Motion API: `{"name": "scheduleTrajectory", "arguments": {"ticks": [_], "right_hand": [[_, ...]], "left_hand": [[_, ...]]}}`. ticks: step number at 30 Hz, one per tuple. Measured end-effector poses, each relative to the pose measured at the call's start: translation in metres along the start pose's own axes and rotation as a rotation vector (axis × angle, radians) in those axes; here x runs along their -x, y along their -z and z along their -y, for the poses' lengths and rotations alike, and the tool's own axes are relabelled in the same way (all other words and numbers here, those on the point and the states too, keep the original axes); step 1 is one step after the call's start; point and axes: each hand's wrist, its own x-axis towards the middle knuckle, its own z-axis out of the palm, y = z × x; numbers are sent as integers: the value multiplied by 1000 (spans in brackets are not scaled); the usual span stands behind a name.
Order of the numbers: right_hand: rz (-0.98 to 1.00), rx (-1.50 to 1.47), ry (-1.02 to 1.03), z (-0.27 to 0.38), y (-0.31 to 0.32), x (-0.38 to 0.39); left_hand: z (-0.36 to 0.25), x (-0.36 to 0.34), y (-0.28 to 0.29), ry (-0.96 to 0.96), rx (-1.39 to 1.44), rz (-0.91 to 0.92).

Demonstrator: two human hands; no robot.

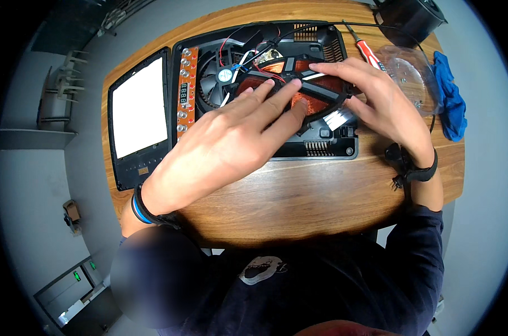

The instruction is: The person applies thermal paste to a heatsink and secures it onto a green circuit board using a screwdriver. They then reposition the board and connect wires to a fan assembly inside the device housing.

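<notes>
An opened induction cooker base (276,151) lies on the table, with a copper induction coil (308,104) in a black spoked frame at its right half. My left hand (231,137) reaches across the base, its fingers stretched out and their tips resting on the coil. At the coil's right edge my right hand (377,92) grips the frame, index finger over the top and thumb by the rim. A black fan (212,78) and an orange circuit board (182,106) with a small display sit left of the coil. Red, blue and white wires cross between them.
The white-and-black top panel (142,106) lies at the left. Behind the right hand are a red-handled screwdriver (367,53), a clear dish (405,78) holding small screws, a blue cloth (450,98) and a black pot (411,21). A black power plug (398,159) lies near my right wrist.
</notes>
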Motion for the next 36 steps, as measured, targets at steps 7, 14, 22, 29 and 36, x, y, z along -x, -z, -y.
{"name": "scheduleTrajectory", "arguments": {"ticks": [7,14,22,29,36], "right_hand": [[-20,22,35,-3,3,-4],[9,-13,-49,-11,-2,-5],[117,10,-76,-8,2,-7],[206,25,-176,-2,0,-7],[243,19,-211,0,1,-9]], "left_hand": [[21,15,15,14,115,214],[51,47,26,221,124,360],[62,58,15,285,222,512],[59,62,9,244,138,520],[55,62,7,244,76,519]]}}
